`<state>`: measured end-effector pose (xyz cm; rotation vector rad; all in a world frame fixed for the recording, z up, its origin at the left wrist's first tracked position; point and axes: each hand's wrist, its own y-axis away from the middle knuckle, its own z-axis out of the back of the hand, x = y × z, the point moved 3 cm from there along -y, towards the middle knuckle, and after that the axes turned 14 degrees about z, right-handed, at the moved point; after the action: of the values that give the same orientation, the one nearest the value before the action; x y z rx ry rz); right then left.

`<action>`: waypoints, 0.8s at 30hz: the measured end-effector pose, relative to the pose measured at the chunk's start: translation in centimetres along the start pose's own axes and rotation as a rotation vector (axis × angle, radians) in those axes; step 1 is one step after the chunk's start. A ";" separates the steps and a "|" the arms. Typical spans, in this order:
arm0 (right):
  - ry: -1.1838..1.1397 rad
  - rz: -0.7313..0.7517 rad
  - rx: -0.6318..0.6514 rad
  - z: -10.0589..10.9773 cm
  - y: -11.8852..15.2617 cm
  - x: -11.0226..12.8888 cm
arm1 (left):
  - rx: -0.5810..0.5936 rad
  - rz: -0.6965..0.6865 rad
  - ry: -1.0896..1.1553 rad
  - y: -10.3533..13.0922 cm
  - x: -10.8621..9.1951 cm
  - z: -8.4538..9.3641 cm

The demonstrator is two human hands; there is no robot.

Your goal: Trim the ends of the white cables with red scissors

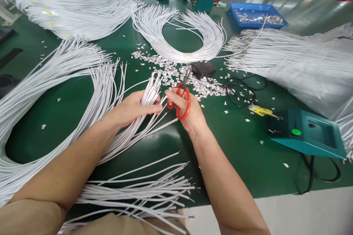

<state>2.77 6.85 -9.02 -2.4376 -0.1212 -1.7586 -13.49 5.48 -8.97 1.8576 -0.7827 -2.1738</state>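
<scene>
My left hand [135,108] is closed round a bunch of white cables [150,93], their cut ends pointing up and away from me. In my right hand [190,112] sits a pair of scissors [187,104] with red handles, its dark blades pointing away over the table. The fingertips of that hand come close to a few cables leaving the bunch; whether they pinch one I cannot make out. More white cables [165,187] lie under my forearms, some with thin coloured wires showing at their tips. A large loop of cables [93,77] curves round on the left.
Small silvery scraps [171,71] litter the green table [234,154] beyond my hands, beside a black box [203,69]. A teal device [309,132] with a yellow clip [260,110] stands right. Behind are a cable coil [187,57], a blue tray [259,14] and bagged cables [300,55].
</scene>
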 end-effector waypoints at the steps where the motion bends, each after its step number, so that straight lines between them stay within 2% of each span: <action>1: -0.014 0.002 -0.001 -0.2 0.1 -0.1 | 0.011 0.007 0.035 0.0 0.0 -0.1; 5: -0.034 -0.022 0.014 -1.0 0.4 -0.6 | -0.034 -0.004 0.120 0.1 -0.3 -0.1; 7: 0.045 -0.011 0.031 -0.9 0.4 -0.6 | -0.086 -0.015 0.149 0.1 -0.3 0.0; 10: 0.371 0.066 0.061 0.1 0.2 -0.4 | -0.168 -0.033 0.178 0.0 -0.2 0.4; 15: 1.026 0.126 0.222 0.8 0.1 -0.2 | -0.299 -0.081 0.106 -0.2 -0.1 0.8; 18: 1.181 0.160 0.275 0.5 0.2 -0.1 | -0.352 -0.129 0.014 -0.1 -0.2 0.8; 24: 1.318 0.190 0.331 0.1 0.5 0.1 | -0.406 -0.176 -0.126 0.3 -0.7 0.7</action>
<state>2.98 6.38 -8.96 -0.7180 -0.0233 -2.5348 -14.08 5.73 -8.18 1.6467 -0.1755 -2.3536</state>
